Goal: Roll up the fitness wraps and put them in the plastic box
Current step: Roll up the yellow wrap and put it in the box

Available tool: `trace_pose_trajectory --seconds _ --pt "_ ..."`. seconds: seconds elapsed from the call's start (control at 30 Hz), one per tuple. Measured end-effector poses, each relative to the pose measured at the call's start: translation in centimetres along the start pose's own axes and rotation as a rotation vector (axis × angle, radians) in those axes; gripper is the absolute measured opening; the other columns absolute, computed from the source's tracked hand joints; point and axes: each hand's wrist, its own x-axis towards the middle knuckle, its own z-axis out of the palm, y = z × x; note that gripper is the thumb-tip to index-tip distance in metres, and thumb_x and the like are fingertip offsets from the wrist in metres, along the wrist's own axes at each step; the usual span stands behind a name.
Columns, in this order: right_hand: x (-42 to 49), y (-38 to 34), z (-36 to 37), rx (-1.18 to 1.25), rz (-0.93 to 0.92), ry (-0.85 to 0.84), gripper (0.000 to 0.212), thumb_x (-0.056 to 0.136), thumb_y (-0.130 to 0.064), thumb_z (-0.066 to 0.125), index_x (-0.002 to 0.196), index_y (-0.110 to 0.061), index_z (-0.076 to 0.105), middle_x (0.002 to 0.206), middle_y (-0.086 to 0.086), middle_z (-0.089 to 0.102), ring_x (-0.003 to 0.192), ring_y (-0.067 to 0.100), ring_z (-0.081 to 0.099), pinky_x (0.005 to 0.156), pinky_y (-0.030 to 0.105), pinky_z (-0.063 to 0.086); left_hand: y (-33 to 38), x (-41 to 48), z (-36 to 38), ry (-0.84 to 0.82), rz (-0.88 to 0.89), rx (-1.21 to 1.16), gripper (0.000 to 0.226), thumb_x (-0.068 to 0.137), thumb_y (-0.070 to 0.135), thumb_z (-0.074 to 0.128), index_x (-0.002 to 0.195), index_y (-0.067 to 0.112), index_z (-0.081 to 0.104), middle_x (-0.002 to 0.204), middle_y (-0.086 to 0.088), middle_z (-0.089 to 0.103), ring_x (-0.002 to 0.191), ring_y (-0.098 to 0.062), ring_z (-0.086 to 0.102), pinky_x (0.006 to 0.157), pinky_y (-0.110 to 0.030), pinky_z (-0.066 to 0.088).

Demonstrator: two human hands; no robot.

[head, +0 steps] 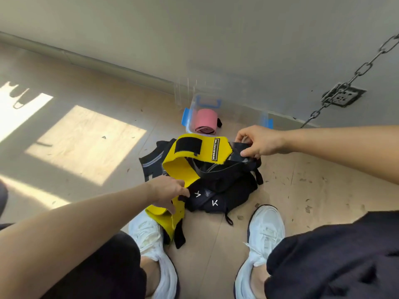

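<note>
Looking down from the head cam, I've got both hands on the pile on the floor (302,186) between my white shoes (266,229). My left hand (170,192) grips the yellow wrap (183,167) low down, with the thumb underneath and the fingers curled over its edge, so it's pinching the band. The fingertips sit right against the heap of black wraps (218,190). The yellow wrap loops up and away from that hand. Its far end shows a black velcro patch (187,145) and a small label (216,148), and its near end trails down by my left shoe. My right hand (258,142) is at the far side of the heap, thumb and fingers pinching the end of a black wrap (239,147) just beside the yellow one's label end. I can't tell how much of that wrap is lifted off the heap. The clear plastic box (192,108) with blue latches sits by the wall just beyond the heap, and a rolled pink wrap (205,121) is already inside it. A chain (362,67) hangs on the right near a wall socket (343,94).
</note>
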Motion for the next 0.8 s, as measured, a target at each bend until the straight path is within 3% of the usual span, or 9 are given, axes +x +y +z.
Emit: trace_pose_trajectory --seconds 0.17,0.3,0.37,0.5,0.6,0.67,0.7,0.8 --pt "0.5 -0.3 -0.1 -0.035 -0.022 0.088 0.027 0.088 -0.003 0.072 0.112 -0.011 0.063 0.099 0.011 0.069 0.089 0.026 0.068 0.079 0.040 0.059 -1.1 0.2 -1.2 0.074 -0.052 -0.009 0.047 0.096 0.043 0.065 0.138 0.023 0.060 0.113 -0.006 0.073 0.105 -0.028 0.067 0.075 -0.032 0.045" --pt "0.3 -0.1 -0.2 -0.045 -0.012 0.094 0.025 0.090 -0.004 0.071 0.111 -0.014 0.061 0.093 0.007 0.066 0.080 0.022 0.065 0.060 0.028 0.054 -1.8 -0.1 -1.4 0.206 -0.173 -0.080 0.037 0.098 0.035 0.063 0.133 0.023 0.062 0.104 -0.001 0.074 0.095 -0.023 0.067 0.071 -0.030 0.047" --pt "0.3 0.0 -0.1 -0.065 -0.012 0.093 0.025 0.090 -0.005 0.071 0.112 -0.015 0.061 0.095 0.007 0.065 0.081 0.021 0.065 0.061 0.026 0.054 -1.9 -0.3 -0.8 0.263 -0.301 -0.119 0.038 0.090 0.041 0.066 0.124 0.024 0.064 0.094 0.001 0.072 0.084 -0.022 0.064 0.064 -0.032 0.049" --pt "0.5 0.0 0.2 -0.118 -0.020 0.108 0.025 0.089 -0.007 0.072 0.111 -0.014 0.063 0.096 0.005 0.066 0.086 0.021 0.064 0.068 0.028 0.054 -1.8 0.1 0.5 0.113 -0.459 -0.212 0.049 0.079 0.064 0.071 0.103 0.021 0.072 0.087 0.001 0.070 0.080 -0.021 0.064 0.062 -0.032 0.051" --pt "0.5 -0.3 0.2 -0.137 -0.073 0.146 0.024 0.090 -0.008 0.071 0.112 -0.014 0.066 0.093 0.005 0.067 0.087 0.025 0.065 0.076 0.039 0.057 -1.8 0.3 -0.5 0.000 -0.379 -0.321 0.036 0.088 0.049 0.072 0.100 0.014 0.072 0.081 0.002 0.065 0.080 -0.022 0.061 0.065 -0.031 0.045" --pt "0.6 -0.7 0.1 -0.096 -0.119 0.181 0.021 0.091 -0.007 0.070 0.110 -0.016 0.068 0.089 0.003 0.067 0.082 0.023 0.063 0.070 0.033 0.055 -2.6 -0.4 -2.5 0.001 -0.330 -0.387 0.024 0.091 0.041 0.072 0.090 0.018 0.067 0.072 0.007 0.058 0.073 -0.017 0.057 0.061 -0.027 0.041" --pt "0.5 -1.0 0.0 -0.053 -0.140 0.187 0.021 0.092 -0.006 0.069 0.109 -0.017 0.069 0.086 0.001 0.066 0.079 0.019 0.062 0.069 0.030 0.053 -3.2 -0.8 -3.7 0.007 -0.319 -0.433 0.021 0.092 0.038 0.073 0.089 0.018 0.067 0.073 0.007 0.060 0.070 -0.013 0.057 0.059 -0.024 0.041" --pt "0.1 -2.2 -0.2 0.034 -0.187 0.163 0.018 0.092 -0.008 0.069 0.104 -0.020 0.072 0.084 0.002 0.066 0.077 0.017 0.059 0.073 0.037 0.053 -4.9 -2.8 -7.5 -0.008 -0.302 -0.597 0.021 0.091 0.029 0.076 0.093 0.009 0.072 0.086 -0.005 0.072 0.070 -0.009 0.065 0.059 -0.017 0.049"
